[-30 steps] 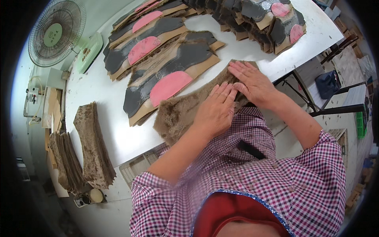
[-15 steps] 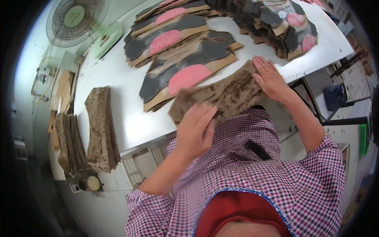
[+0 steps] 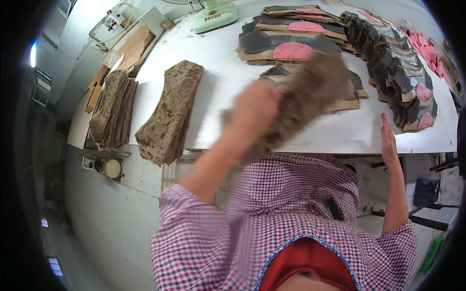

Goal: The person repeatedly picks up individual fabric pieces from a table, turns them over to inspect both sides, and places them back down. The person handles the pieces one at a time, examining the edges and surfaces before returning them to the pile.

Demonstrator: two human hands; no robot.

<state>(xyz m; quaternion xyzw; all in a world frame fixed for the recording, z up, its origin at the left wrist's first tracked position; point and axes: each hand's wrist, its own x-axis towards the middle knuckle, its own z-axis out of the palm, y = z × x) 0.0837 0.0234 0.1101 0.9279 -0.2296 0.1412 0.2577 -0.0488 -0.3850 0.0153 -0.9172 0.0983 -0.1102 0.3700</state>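
A brown plush fabric piece, smeared by motion, is lifted over the front of the white table. My left hand, also blurred, grips it by its left part. Flat and seen edge-on, my right hand is at the table's front edge with its fingers stretched out and nothing in it. Behind the plush piece, and partly hidden by it, lie stacked backing pieces with dark grey and pink patches. To the left, a stack of brown plush pieces lies on the table, its near end reaching the front edge.
A second plush stack sits at the table's left end. More patched pieces stand in a long overlapping row on the right, beside pink cloth. A green fan base is at the back of the white table.
The plush piece, earlier stretched low at the front edge under both hands, is now raised in my left hand. My right hand has let go and moved right. The view has turned left.
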